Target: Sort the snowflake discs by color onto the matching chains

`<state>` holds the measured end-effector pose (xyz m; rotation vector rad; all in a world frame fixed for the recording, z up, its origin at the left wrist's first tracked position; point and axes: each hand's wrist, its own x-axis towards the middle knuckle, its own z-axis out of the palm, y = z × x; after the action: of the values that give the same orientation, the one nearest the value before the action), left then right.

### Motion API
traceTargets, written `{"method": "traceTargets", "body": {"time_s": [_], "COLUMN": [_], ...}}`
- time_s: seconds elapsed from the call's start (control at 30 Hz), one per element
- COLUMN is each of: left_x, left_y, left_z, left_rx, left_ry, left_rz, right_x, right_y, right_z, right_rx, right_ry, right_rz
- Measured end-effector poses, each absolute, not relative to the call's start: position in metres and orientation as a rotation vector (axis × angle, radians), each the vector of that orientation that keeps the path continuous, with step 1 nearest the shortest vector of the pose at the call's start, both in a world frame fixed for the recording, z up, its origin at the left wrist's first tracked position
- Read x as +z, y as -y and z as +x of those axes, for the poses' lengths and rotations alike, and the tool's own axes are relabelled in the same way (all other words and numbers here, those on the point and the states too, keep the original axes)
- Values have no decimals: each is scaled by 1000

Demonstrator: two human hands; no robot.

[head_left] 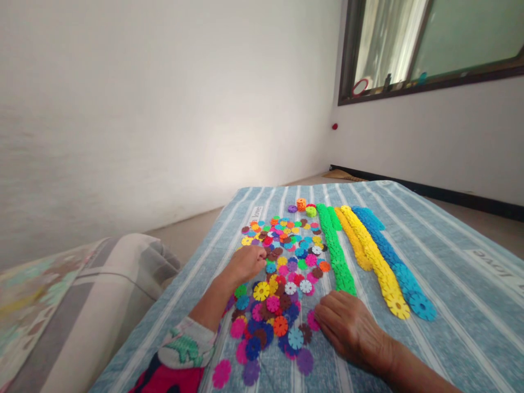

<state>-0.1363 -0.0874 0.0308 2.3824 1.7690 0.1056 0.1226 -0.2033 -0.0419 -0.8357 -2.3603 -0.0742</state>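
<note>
Small notched plastic discs (280, 326) in many colours lie in a loose heap on the striped cloth. My left hand (246, 264) is over the heap's left side, its fingers closed beside some brown discs (275, 252); whatever they may pinch is hidden. At the heap's right side my right hand (350, 326) rests low with curled fingers, next to a pink disc (313, 320). I cannot make out what those fingers hold. Just beyond its knuckles ends a long row of overlapping green discs (336, 254).
Right of the green row lie yellow disc rows (376, 262) and blue disc rows (393, 262). A short orange stack (301, 204) stands at the far end. The striped cloth (450, 295) covers the table. A grey-and-white fabric-covered thing (123, 284) is at the left.
</note>
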Motion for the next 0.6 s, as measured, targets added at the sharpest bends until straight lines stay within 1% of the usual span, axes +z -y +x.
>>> {"method": "traceTargets", "body": {"time_s": [0.13,0.3,0.43,0.6], "left_x": [19,14,19,37], "left_y": [93,92,85,80], "left_z": [-123,-126,-137,-159], "left_rx": [21,91,188,158], "left_ry": [-1876,-1752,-1728,-1943], "left_rz": [2487,2485,2439,2300], "right_x": [-42,-40,-40,-42], "right_y": [203,203,204,205], "right_z": [123,122,122,122], "right_rx": [-81,-90,-83,-73], "right_ry": [2364,2359,2342,2346], "right_rz": [-845,-816,-808,-801]}}
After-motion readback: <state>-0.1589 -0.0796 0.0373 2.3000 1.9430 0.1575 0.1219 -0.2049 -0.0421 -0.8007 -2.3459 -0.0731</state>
